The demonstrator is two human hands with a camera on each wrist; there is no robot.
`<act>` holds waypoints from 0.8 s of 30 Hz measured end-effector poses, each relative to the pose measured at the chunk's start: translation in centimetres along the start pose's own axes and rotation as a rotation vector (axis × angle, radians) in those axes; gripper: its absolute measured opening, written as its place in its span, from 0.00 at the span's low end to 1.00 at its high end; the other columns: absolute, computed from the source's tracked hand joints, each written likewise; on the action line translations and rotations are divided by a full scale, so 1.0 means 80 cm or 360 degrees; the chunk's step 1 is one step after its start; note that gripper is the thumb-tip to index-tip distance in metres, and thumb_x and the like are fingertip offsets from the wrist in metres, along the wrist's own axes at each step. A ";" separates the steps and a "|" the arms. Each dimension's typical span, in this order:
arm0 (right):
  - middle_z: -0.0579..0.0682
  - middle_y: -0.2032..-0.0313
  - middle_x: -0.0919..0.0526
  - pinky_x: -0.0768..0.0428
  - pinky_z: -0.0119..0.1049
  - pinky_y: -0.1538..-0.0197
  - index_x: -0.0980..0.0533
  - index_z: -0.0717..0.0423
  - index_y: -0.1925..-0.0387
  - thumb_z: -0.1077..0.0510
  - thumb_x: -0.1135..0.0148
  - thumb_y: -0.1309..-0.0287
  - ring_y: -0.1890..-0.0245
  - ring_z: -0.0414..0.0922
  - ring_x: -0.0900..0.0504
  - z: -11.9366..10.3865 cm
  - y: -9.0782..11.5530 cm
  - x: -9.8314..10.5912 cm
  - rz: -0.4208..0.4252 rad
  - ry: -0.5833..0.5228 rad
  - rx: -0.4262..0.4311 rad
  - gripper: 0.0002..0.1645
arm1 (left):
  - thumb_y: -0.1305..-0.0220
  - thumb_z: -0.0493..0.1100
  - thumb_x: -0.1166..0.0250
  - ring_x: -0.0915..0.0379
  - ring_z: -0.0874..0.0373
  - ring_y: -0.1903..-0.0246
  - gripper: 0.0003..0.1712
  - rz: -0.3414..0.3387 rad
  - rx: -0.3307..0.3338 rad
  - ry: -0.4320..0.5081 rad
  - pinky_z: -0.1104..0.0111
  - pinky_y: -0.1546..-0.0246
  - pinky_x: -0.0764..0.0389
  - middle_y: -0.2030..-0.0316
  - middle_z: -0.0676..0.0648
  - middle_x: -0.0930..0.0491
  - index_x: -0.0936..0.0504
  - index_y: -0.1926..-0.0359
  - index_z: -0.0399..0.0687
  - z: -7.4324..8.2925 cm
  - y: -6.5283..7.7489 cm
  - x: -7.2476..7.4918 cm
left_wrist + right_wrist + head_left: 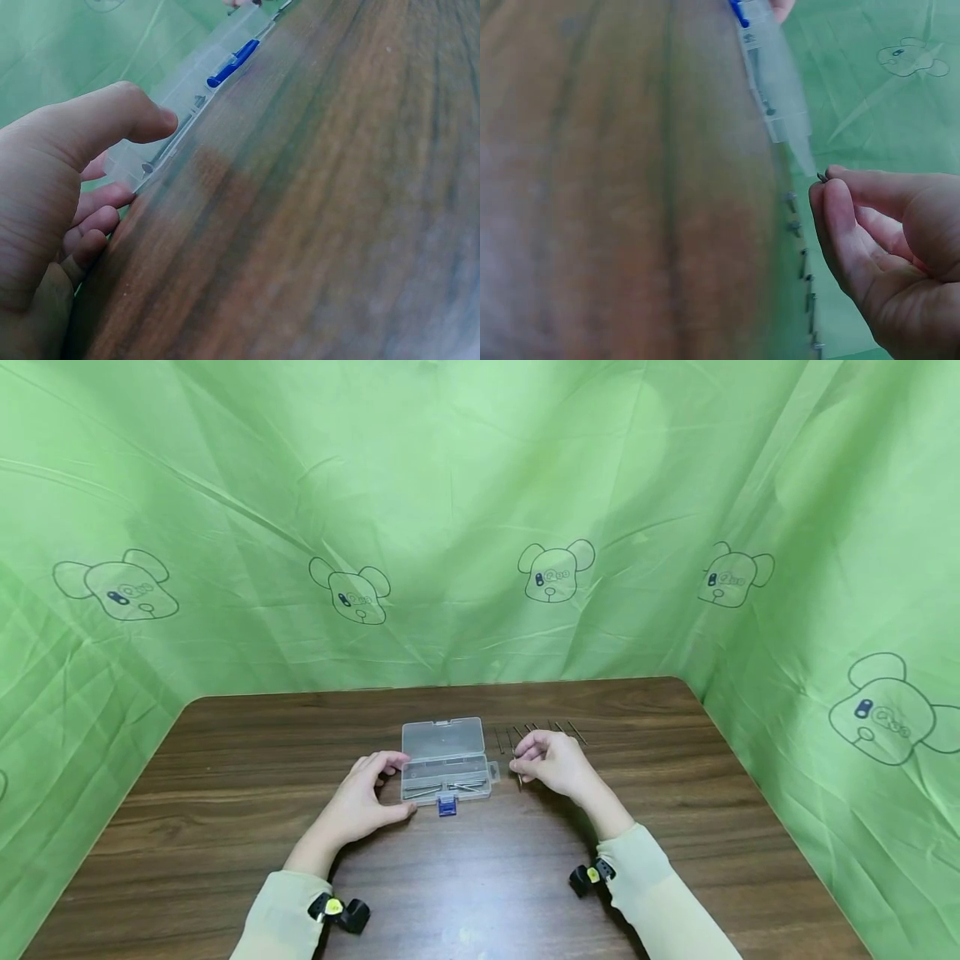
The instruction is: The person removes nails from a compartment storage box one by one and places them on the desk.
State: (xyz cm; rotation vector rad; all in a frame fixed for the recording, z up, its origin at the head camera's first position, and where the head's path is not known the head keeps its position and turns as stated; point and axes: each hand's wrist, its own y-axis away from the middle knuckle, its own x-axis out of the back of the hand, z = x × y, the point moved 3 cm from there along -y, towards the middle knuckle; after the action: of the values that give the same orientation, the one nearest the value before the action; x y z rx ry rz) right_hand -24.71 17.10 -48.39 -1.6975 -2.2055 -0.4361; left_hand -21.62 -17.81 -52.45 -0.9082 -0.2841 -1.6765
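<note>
A small clear plastic box sits on the table with its lid laid back and a blue latch at the front. Several metal screws lie inside along the front. My left hand grips the box's left end, thumb at the front corner and fingers around the side. To the right of the box, my right hand pinches a screw between thumb and fingertips. In the right wrist view only the tip of this screw shows.
Several loose screws lie in a row on the table, behind and beside my right hand. The dark wooden table ends at a green curtain along the back and sides. A clear hanging tab sticks out from the box's right end.
</note>
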 end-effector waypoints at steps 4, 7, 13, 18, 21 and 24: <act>0.54 0.70 0.11 0.09 0.42 0.65 0.14 0.65 0.61 0.68 0.22 0.38 0.73 0.49 0.10 0.010 0.000 -0.007 -0.0094 -0.0046 0.0029 0.06 | 0.48 0.49 0.12 0.26 0.54 0.45 0.41 0.0002 -0.0005 -0.0016 0.57 0.46 0.19 0.48 0.53 0.18 0.19 0.34 0.52 -0.001 0.001 -0.001; 0.55 0.70 0.11 0.09 0.42 0.64 0.14 0.66 0.61 0.69 0.24 0.38 0.73 0.48 0.10 0.015 -0.001 -0.010 -0.0139 -0.0054 0.0039 0.05 | 0.48 0.49 0.12 0.27 0.54 0.45 0.42 -0.0009 0.0014 -0.0005 0.56 0.45 0.20 0.48 0.53 0.18 0.19 0.33 0.53 -0.001 0.001 -0.001; 0.52 0.70 0.09 0.10 0.38 0.66 0.11 0.64 0.61 0.67 0.23 0.38 0.75 0.44 0.10 0.017 -0.005 -0.015 -0.0125 0.0023 0.0031 0.04 | 0.48 0.49 0.12 0.26 0.54 0.45 0.42 -0.0010 0.0016 -0.0005 0.56 0.46 0.20 0.48 0.53 0.18 0.19 0.34 0.52 0.000 0.001 0.000; 0.50 0.69 0.08 0.10 0.37 0.67 0.10 0.62 0.61 0.64 0.21 0.39 0.75 0.43 0.10 0.022 -0.007 -0.015 -0.0135 0.0050 0.0040 0.05 | 0.49 0.48 0.12 0.26 0.54 0.46 0.42 0.0001 0.0005 -0.0019 0.58 0.47 0.20 0.48 0.52 0.17 0.19 0.34 0.51 0.001 0.001 0.001; 0.50 0.69 0.08 0.11 0.37 0.67 0.09 0.62 0.59 0.63 0.19 0.40 0.75 0.43 0.11 0.025 -0.007 -0.012 -0.0193 0.0062 0.0064 0.08 | 0.50 0.48 0.12 0.27 0.55 0.46 0.42 0.0000 0.0015 -0.0024 0.58 0.47 0.21 0.48 0.52 0.18 0.19 0.34 0.51 0.001 0.001 0.001; 0.49 0.67 0.08 0.13 0.35 0.66 0.09 0.61 0.56 0.63 0.18 0.42 0.73 0.42 0.11 0.027 -0.007 -0.008 -0.0275 0.0069 0.0080 0.12 | 0.50 0.48 0.12 0.26 0.54 0.45 0.42 -0.0005 0.0016 -0.0014 0.57 0.46 0.21 0.48 0.52 0.18 0.19 0.34 0.51 0.001 0.000 0.001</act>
State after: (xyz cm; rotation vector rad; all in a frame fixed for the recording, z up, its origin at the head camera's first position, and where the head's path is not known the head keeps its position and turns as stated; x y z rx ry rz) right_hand -25.25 17.35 -50.64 -1.4647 -2.3205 -0.4512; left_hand -21.57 -17.86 -52.36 -0.9084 -0.2995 -1.6732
